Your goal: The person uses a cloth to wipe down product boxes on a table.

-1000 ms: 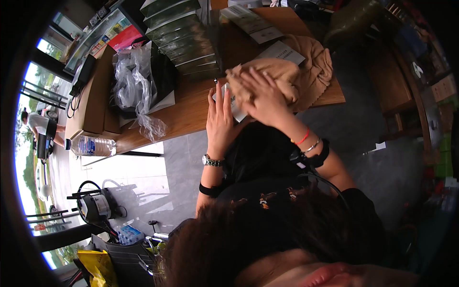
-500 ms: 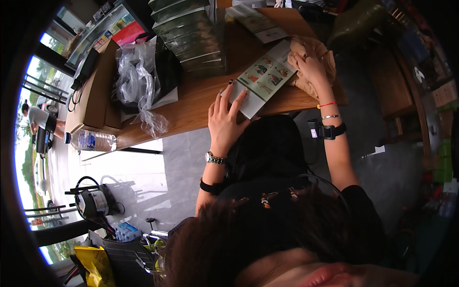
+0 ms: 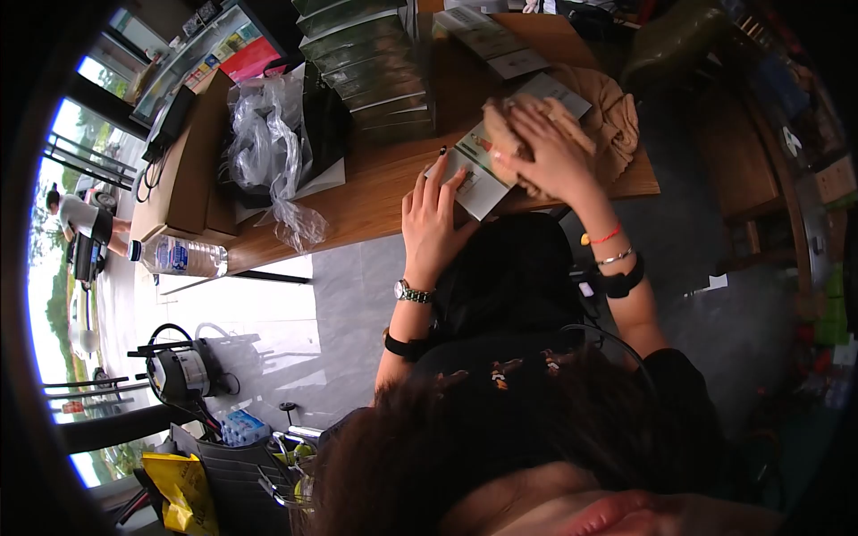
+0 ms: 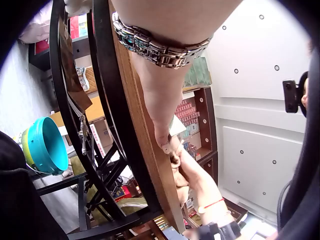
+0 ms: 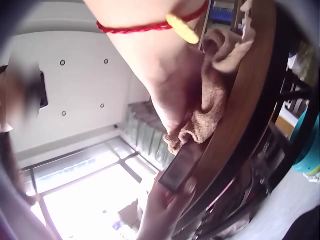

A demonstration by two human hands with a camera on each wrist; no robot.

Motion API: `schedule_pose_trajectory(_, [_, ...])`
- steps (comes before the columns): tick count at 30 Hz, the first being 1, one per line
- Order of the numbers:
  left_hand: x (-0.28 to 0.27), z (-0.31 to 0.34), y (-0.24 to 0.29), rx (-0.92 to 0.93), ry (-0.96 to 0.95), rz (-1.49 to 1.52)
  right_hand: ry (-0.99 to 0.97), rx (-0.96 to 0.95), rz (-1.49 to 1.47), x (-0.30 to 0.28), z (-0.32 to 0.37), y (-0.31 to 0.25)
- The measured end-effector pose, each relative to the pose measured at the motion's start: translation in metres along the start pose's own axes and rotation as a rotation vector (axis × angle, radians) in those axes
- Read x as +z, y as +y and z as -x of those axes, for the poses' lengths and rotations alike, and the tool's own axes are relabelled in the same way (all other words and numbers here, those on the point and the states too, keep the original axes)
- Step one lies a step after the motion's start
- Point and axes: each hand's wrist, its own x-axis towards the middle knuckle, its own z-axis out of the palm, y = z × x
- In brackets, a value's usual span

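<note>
A flat, pale green and white printed box [image 3: 485, 192] lies slanted near the table's front edge. My left hand [image 3: 432, 210] rests on its near left end, fingers stretched over the top and thumb by the edge. My right hand [image 3: 547, 156] holds a bunched tan cloth [image 3: 502, 134] down on the box's middle, covering much of its print. The rest of the cloth spreads to the right, over the table corner. In the right wrist view, the cloth [image 5: 212, 100] bunches under the palm, and the box's dark end [image 5: 176, 170] shows beside the left hand [image 5: 162, 207].
A tall stack of wrapped green boxes [image 3: 371, 62] stands behind the left hand. Another printed piece [image 3: 492, 40] lies farther back. Left are crumpled clear plastic [image 3: 268, 134], a cardboard box [image 3: 183, 170] and a water bottle [image 3: 183, 256]. A teal bucket [image 4: 47, 145] sits below the table.
The right hand went with the cloth to the box's far right end, uncovering its printed figures, then came back left over the middle. The left hand stays on the near end.
</note>
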Motion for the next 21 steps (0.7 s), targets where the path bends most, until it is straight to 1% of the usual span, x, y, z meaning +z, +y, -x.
schedule_pose_trajectory(1, [-0.001,0.0,0.0,0.005,0.005,0.003,-0.03,0.072,0.035,-0.007,-0.011,0.024])
schedule_pose_trajectory(2, [0.0,0.0,0.0,0.006,0.01,0.006,0.038,0.121,0.074,-0.007,-0.023,0.054])
schedule_pose_trajectory(3, [0.0,0.001,0.001,0.007,0.015,0.011,0.069,0.181,0.027,-0.01,-0.031,0.077])
schedule_pose_trajectory(5, [0.001,0.0,0.001,-0.002,0.022,0.004,-0.044,0.38,-0.392,-0.015,-0.041,0.112])
schedule_pose_trajectory(6, [0.001,0.001,0.001,-0.001,0.027,0.01,-0.041,0.38,-0.384,-0.013,-0.04,0.112])
schedule_pose_trajectory(8, [0.001,0.001,0.001,-0.023,-0.008,-0.011,0.132,0.258,0.118,-0.009,-0.034,0.098])
schedule_pose_trajectory(9, [0.001,0.002,0.001,-0.024,-0.007,-0.005,0.15,0.186,0.073,-0.006,-0.029,0.083])
schedule_pose_trajectory(10, [0.001,0.002,0.001,-0.029,-0.016,-0.013,0.079,0.063,0.131,-0.003,-0.018,0.061])
schedule_pose_trajectory(12, [0.001,0.003,0.001,-0.037,-0.029,-0.02,0.067,-0.071,0.029,-0.005,0.003,0.002])
schedule_pose_trajectory(14, [0.001,0.003,0.001,-0.051,-0.022,-0.014,0.057,-0.242,-0.026,0.002,0.023,-0.038])
schedule_pose_trajectory(15, [0.005,0.005,-0.003,-0.052,-0.024,-0.015,0.01,-0.333,0.0,0.004,0.032,-0.056])
schedule_pose_trajectory(17, [0.018,0.011,-0.014,-0.001,0.082,0.057,-0.015,-0.353,-0.135,0.004,0.05,-0.085])
schedule_pose_trajectory(18, [0.015,0.01,-0.012,0.005,0.094,0.07,-0.015,-0.356,-0.139,0.004,0.048,-0.085])
schedule_pose_trajectory(20, [0.018,0.011,-0.013,0.0,0.102,0.054,-0.078,-0.333,-0.099,0.001,0.042,-0.077])
schedule_pose_trajectory(21, [0.02,0.011,-0.013,-0.003,0.112,0.043,-0.086,-0.318,-0.084,-0.006,0.035,-0.066])
